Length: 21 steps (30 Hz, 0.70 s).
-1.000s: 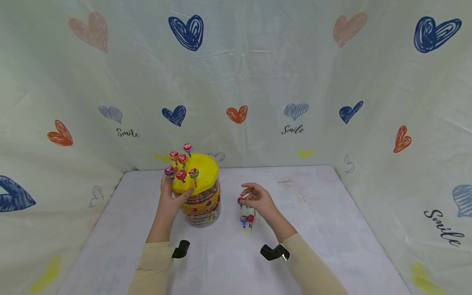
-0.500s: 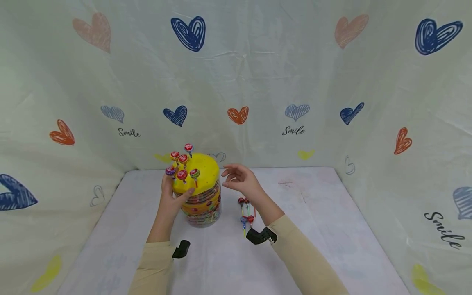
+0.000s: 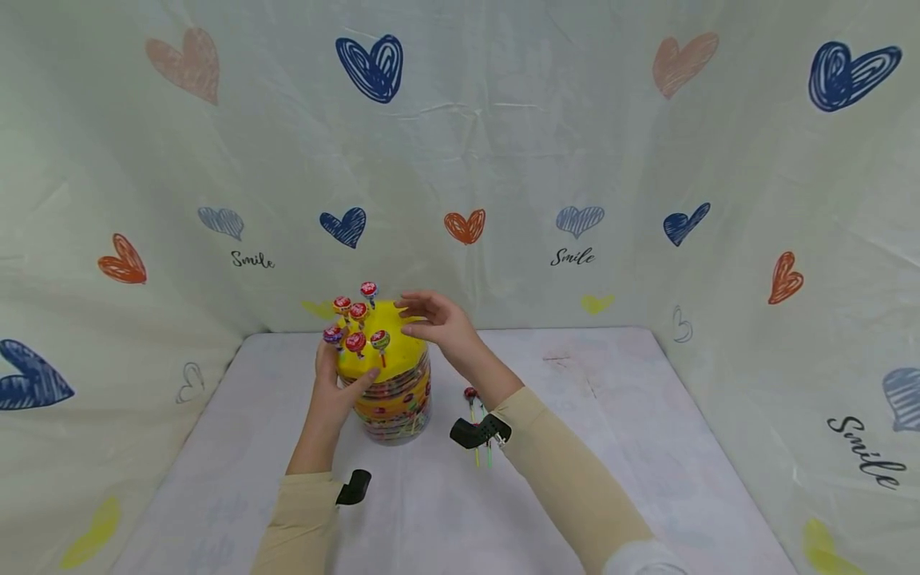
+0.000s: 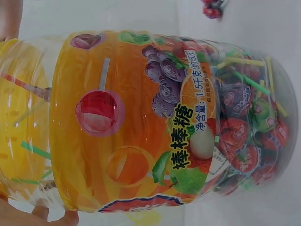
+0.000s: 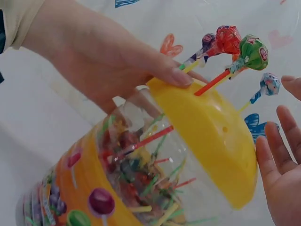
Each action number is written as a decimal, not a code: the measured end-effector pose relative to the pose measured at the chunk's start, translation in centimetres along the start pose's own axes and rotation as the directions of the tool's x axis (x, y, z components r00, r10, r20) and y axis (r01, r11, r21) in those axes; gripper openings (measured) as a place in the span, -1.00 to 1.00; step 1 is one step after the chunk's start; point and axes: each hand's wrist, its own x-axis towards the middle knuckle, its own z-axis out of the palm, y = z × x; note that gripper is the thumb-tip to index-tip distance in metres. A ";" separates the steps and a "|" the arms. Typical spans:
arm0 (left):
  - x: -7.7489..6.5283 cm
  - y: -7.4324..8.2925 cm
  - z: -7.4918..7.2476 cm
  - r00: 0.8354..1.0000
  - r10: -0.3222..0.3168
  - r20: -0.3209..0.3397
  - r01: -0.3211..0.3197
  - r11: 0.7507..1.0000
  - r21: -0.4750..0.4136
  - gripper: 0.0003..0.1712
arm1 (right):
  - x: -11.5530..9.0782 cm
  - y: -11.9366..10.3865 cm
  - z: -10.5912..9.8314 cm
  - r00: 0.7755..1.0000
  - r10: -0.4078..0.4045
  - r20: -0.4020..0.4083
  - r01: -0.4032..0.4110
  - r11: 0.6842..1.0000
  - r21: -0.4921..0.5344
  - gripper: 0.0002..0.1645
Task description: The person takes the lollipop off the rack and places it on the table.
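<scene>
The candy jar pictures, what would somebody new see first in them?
Probably the bright yellow lid of the jar, left of the middle in the head view, with lollipops sticking up from it. Next, perhaps, the two hands: the left hand grips the jar near its lid, and the right hand is close to the lid's other side. Behind them, big blue hearts stand out high on the pale backdrop.

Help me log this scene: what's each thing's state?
Clear plastic, orange-labelled jar: upright
Round yellow plastic lid: on jar
Six round multicoloured wrapped lollipops: stuck in lid
Loose round wrapped lollipops: lying, partly hidden
Left grip: holding lidded jar
Right grip: by lid, nothing visibly held
</scene>
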 end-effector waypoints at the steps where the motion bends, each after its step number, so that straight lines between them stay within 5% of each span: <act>1: 0.0 0.0 0.0 1.000 0.010 -0.001 -0.010 1.000 -0.001 0.05 | 0.3 -0.1 0.1 1.000 -0.004 0.006 0.004 1.000 0.003 -0.48; 21: -0.2 -0.3 0.0 0.999 0.052 -0.007 -0.052 0.999 -0.012 0.03 | 3.3 -1.2 1.1 0.983 0.064 0.173 -0.046 0.993 -0.107 -0.47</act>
